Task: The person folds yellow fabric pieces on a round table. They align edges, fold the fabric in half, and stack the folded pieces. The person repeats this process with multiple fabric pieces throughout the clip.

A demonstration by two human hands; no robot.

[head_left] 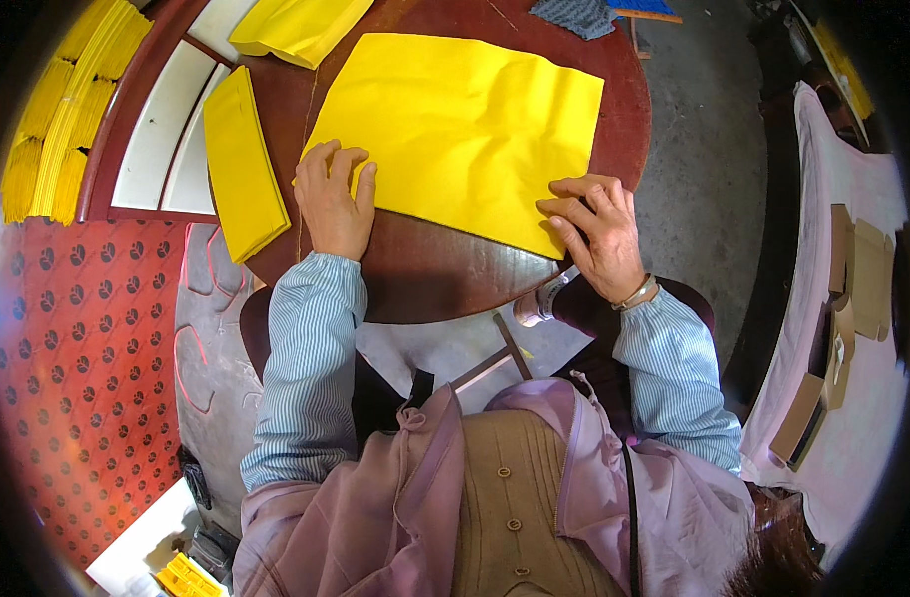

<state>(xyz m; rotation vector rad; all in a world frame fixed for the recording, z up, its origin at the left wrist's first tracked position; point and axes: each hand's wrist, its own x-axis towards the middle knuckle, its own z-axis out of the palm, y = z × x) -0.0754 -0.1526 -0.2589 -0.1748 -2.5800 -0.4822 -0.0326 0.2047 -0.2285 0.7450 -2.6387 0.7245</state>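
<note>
A large yellow sheet [465, 129] lies spread on the dark red round table, with soft creases across its right half. It may be paper or cloth; I cannot tell which. My left hand [338, 204] rests on its near left corner, fingers apart and slightly bent. At the right edge, my right hand [599, 231] touches the sheet near its front corner, with thumb and fingers spread and curved over it. Left of the sheet lies a stack of folded yellow sheets [244, 169]. Another yellow piece [301, 25] sits at the far side of the table.
The round table [455, 264] has a rounded near edge before my lap. White panels [162, 139] and tall yellow bundles [72, 119] stand at the left. A grey-blue cloth [576, 15] lies at the far edge. Cardboard boxes [868, 279] rest on a pale-covered surface at the right.
</note>
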